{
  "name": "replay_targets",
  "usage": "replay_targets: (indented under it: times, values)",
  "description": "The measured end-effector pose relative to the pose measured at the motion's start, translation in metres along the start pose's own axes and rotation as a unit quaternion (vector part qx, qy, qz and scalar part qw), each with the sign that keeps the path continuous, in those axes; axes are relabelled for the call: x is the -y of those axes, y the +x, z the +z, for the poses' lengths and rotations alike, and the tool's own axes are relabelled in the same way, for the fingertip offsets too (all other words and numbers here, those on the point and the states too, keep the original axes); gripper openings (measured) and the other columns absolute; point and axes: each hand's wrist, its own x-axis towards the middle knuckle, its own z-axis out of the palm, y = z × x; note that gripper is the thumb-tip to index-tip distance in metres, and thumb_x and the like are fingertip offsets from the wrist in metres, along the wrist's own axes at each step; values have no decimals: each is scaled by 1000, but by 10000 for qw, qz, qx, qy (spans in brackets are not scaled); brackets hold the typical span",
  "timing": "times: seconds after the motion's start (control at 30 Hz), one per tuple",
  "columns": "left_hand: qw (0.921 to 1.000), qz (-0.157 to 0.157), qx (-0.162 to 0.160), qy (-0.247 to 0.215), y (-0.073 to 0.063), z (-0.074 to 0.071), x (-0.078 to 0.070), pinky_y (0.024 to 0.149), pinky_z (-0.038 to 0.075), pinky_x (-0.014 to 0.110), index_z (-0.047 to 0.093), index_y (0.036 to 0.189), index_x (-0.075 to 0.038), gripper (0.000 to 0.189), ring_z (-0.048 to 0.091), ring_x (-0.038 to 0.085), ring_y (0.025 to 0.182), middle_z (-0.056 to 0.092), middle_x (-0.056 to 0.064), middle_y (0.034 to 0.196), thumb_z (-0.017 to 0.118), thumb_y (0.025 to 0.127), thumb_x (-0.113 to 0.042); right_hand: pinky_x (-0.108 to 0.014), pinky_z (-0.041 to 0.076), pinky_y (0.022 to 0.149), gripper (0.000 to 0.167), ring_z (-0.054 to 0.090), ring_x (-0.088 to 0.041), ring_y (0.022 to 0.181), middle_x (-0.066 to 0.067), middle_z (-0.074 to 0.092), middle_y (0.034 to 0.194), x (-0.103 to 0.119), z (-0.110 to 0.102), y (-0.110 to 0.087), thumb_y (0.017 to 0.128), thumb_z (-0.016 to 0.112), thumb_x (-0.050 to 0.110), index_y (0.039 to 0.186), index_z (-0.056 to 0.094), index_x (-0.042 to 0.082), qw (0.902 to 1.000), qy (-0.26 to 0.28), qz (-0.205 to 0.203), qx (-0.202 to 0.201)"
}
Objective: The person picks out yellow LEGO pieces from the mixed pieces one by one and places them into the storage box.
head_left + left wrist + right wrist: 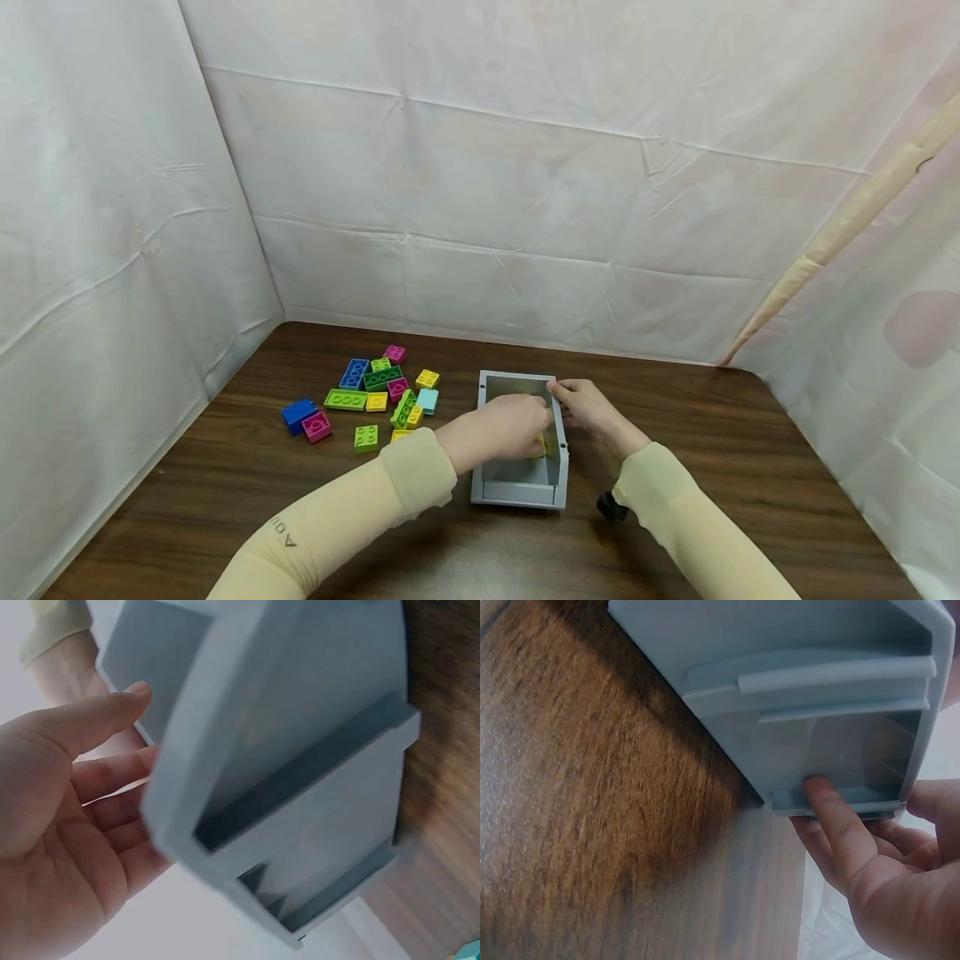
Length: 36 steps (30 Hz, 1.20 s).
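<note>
A grey plastic bin [517,496] with sloped sides sits on the brown table. My left hand [504,427] reaches over its left side into it. In the left wrist view, the thumb and fingers [112,776] stand apart, with fingertips hidden behind the bin's rim. Something yellow [539,445] shows inside the bin beside this hand, partly covered by it. My right hand [588,410] holds the bin's far right corner, thumb at the rim. In the right wrist view one finger [832,814] lies against the outer wall and other fingers go under a ledge.
Left of the bin lie loose toy bricks, among them a blue brick [299,415], a magenta brick [317,427], a lime brick [366,437] and a light blue brick [427,401]. A small black object [611,507] shows by the right sleeve. White cloth [480,167] hangs behind the table.
</note>
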Motion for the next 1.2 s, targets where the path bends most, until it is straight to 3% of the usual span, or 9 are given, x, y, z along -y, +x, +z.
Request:
replay_targets:
  times: [0.23, 0.73, 0.97, 1.2]
  values:
    - [9997, -28, 21, -246, -10, -13, 2, 77, 52, 23, 65, 116, -13, 39, 60, 9, 89, 63, -2, 103, 67, 86, -38, -38, 55, 78, 44, 62, -15, 86, -13, 62, 103, 0, 1, 0, 101, 44, 30, 123, 54, -7, 10000, -52, 11, -28]
    - [9961, -287, -391, -731, -40, -37, 12, 86, 52, 27, 60, 125, -12, 47, 61, 12, 102, 62, 2, 118, 67, 87, -39, -38, 55, 80, 44, 63, -18, 91, -15, 63, 108, -1, 1, 1, 101, 44, 31, 124, 55, -5, 9999, -73, 80, -87]
    - [9933, -239, -823, -772, -53, -36, 18, 88, 52, 28, 59, 125, -11, 48, 59, 14, 109, 61, 3, 123, 66, 87, -39, -39, 55, 82, 48, 63, -21, 94, -18, 63, 109, -2, 1, 1, 101, 44, 32, 127, 51, -8, 9999, -82, 83, -62]
    - [9879, -426, -1093, -1011, -67, -31, 26, 96, 47, 32, 58, 127, -10, 53, 55, 18, 116, 60, 4, 125, 65, 87, -43, -39, 55, 82, 48, 63, -20, 97, -19, 62, 114, -2, 1, 2, 101, 44, 31, 130, 49, -7, 9998, -102, 149, -98]
